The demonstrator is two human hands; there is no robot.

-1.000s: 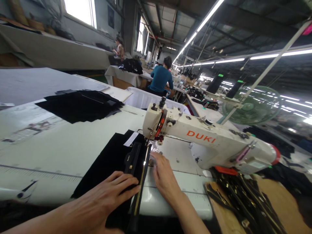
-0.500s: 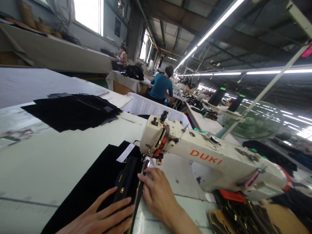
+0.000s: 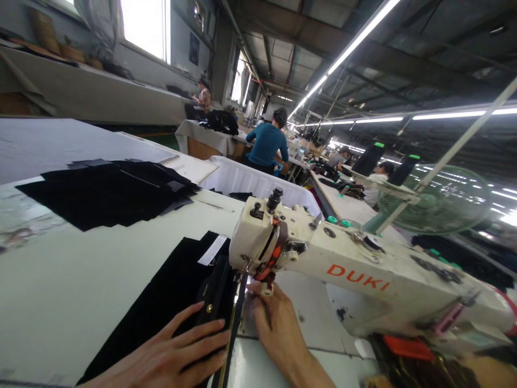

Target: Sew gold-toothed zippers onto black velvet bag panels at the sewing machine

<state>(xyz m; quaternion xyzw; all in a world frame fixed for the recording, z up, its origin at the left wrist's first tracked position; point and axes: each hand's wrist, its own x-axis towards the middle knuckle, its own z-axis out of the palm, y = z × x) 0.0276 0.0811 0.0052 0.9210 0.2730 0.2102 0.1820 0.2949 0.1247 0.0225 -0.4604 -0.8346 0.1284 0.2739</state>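
My left hand (image 3: 181,345) lies flat with fingers spread on a black fabric piece (image 3: 149,307). Under its fingertips runs a black strip with a small gold zipper pull (image 3: 209,308) and faint lettering. Gold zipper teeth (image 3: 231,323) line the fabric's right edge, which leads up under the head of a sewing machine (image 3: 254,237). A white label (image 3: 212,250) sits on the fabric's far end. Beside the presser foot, my right hand (image 3: 280,326) has its fingers bent together; the machine partly hides the fingertips, and what they hold cannot be made out.
A stack of black fabric pieces (image 3: 117,194) lies on the table at left. Behind the machine stands a white plastic bin (image 3: 262,186). Thread cones (image 3: 367,159) and a fan (image 3: 438,199) are at right. A person in a teal top (image 3: 266,146) sits further back.
My right hand has shifted from the zipper edge to beside the presser foot, its fingers now more bent. My left hand stays flat on the fabric. The whole view has turned slightly.
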